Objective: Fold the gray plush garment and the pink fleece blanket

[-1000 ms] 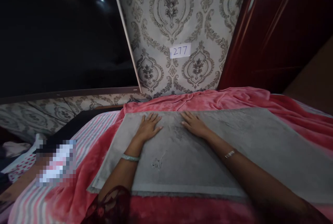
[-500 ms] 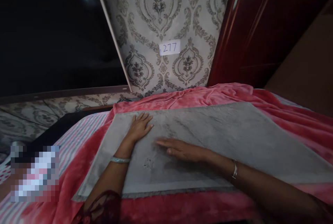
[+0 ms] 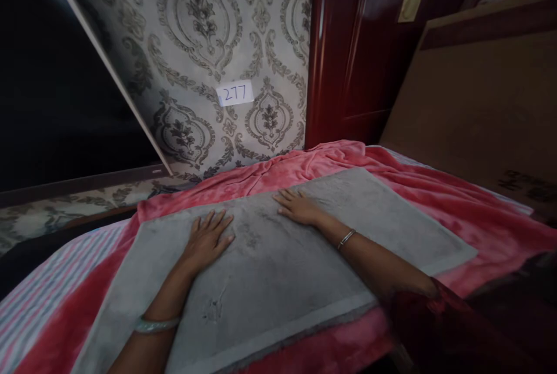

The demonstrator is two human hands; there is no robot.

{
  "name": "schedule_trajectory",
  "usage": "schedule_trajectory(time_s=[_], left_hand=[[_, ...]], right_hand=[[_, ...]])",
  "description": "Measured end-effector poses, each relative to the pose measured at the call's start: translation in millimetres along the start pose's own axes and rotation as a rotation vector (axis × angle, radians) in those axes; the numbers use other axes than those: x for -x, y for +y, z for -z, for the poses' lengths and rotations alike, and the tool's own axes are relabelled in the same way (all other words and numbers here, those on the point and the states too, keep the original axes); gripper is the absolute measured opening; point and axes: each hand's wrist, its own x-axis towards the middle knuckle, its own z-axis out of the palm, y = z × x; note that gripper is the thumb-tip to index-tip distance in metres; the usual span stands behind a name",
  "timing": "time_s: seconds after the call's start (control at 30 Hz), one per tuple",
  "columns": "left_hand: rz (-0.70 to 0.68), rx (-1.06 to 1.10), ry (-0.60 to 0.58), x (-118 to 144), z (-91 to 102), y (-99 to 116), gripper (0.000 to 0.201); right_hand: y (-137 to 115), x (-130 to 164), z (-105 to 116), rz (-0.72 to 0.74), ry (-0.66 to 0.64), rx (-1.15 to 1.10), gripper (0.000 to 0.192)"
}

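A grey towel is being pressed flat on the pink blanket beneath both palms: left hand and right hand, fingers spread, nothing being gripped.

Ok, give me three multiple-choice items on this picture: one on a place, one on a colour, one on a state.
1. Where does the left hand rest?
A. on the grey towel
B. on the striped sheet
C. on the wall

2. What colour is the blanket under the towel?
A. green
B. pink-red
C. white

3. How does the right hand lie?
A. clenched in a fist
B. pinching a corner
C. flat, fingers spread

Key: 1 A, its palm lies on the grey cloth; 2 B, pink-red shows all around the towel; 3 C, its fingers lie flat and open on the towel.
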Motion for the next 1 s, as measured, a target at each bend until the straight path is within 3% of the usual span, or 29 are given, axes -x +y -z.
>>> schedule_trajectory(time_s=[0.1, 0.2, 0.3, 0.4, 0.6, 0.67, 0.73, 0.8, 0.87, 1.0], left_hand=[[-0.012, -0.005, 0.027, -2, -1.6, -3, 0.057], [-0.02, -0.021, 0.044, -3, -3.6, -5, 0.057], [-0.027, -0.035, 0.052, -4, -5.9, -8, 0.056], [-0.03, -0.041, 0.057, -5, -6.6, -10, 0.057], [-0.027, -0.043, 0.05, -5, -2.9, -8, 0.057], [-0.022, -0.051, 0.037, -5, -2.2, -8, 0.058], [-0.02, -0.057, 0.029, -6, -2.3, -8, 0.058], [-0.016, -0.06, 0.023, -6, -3.0, -8, 0.059], [-0.009, -0.066, 0.013, -7, -3.7, -9, 0.06], [-0.002, -0.087, 0.004, -8, -3.6, -9, 0.059]], right_hand=[[-22, 16, -3, 0.138, -0.006, -0.02, 0.067], [-48, 39, -13, 0.378, 0.02, -0.069, 0.07], [-53, 52, -18, 0.527, 0.043, -0.105, 0.067], [-15, 46, -6, 0.339, 0.023, -0.043, 0.064], [112, 51, 32, -0.316, 0.103, 0.061, 0.061], [136, 63, 38, -0.446, 0.137, 0.066, 0.062], [145, 70, 39, -0.502, 0.15, 0.068, 0.064], [139, 69, 38, -0.504, 0.139, 0.063, 0.064], [119, 62, 34, -0.413, 0.1, 0.057, 0.063], [50, 50, 15, -0.001, 0.028, 0.025, 0.068]])
